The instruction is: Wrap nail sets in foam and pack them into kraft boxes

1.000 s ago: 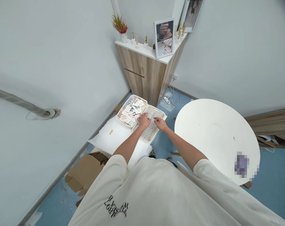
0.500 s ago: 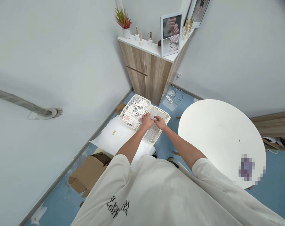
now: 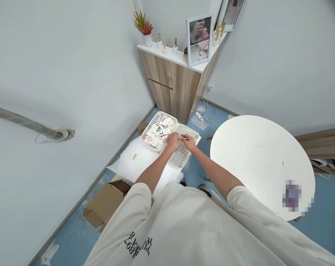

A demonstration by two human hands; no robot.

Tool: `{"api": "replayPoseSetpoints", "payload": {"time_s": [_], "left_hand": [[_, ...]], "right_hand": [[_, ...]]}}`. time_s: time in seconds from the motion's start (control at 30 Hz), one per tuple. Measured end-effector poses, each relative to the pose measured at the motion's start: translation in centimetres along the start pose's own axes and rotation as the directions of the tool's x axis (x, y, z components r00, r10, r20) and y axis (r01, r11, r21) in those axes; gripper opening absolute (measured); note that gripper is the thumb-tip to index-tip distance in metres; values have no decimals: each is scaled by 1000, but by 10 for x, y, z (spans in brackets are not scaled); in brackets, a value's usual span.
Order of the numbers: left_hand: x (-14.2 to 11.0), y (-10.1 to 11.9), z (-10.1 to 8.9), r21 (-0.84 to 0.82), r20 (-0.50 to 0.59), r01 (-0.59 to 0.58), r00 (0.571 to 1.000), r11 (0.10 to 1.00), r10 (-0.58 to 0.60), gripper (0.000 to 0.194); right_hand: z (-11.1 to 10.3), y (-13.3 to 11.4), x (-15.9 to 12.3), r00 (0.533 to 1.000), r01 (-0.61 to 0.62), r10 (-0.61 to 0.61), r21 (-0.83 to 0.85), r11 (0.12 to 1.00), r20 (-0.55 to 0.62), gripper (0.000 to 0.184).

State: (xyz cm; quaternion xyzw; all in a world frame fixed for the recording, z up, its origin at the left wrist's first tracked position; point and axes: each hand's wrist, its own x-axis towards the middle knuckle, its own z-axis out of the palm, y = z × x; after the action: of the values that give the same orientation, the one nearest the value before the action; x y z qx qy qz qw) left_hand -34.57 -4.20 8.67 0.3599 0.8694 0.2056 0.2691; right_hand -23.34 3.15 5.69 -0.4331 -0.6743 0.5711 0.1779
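Observation:
My left hand (image 3: 173,141) and my right hand (image 3: 189,142) meet over a cream plastic basket (image 3: 197,136). Inside it lie clear plastic cases (image 3: 179,157), some lined up in a row. The fingers of both hands are curled and pinched close together. A thin pale edge shows between them, too small to name. Beside my left hand stands a second white basket (image 3: 142,141), filled with a heap of small printed cards (image 3: 163,129).
White sheeting (image 3: 148,157) with a small tan strip (image 3: 134,156) covers the surface left of my arms. A brown cardboard box (image 3: 102,205) lies on the floor. At right stands a round white table (image 3: 256,155); ahead, a wooden cabinet (image 3: 175,81) near a power strip (image 3: 199,116).
My hands stay over the clear cases, with the right fingers shifted slightly and a thin pale edge now showing between the hands. The view has tilted a little.

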Motion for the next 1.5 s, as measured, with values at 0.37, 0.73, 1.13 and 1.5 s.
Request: {"api": "replayPoseSetpoints", "payload": {"time_s": [0.37,0.73,1.13,1.5], "left_hand": [[-20,72,44,12,15,-206,978,978,206,53],[-91,186,153,130,143,-414,907,901,396,60],[-182,270,330,199,452,-660,718,725,530,51],[-201,272,414,176,538,-791,576,587,615,56]], "right_hand": [[-94,16,-42,980,6,13,93,996,-197,33],[-236,91,-134,872,-20,15,-4,1000,-489,38],[-393,228,-250,905,-259,200,-113,959,-376,37],[-415,303,-285,911,-307,240,-164,937,-335,40]]}}
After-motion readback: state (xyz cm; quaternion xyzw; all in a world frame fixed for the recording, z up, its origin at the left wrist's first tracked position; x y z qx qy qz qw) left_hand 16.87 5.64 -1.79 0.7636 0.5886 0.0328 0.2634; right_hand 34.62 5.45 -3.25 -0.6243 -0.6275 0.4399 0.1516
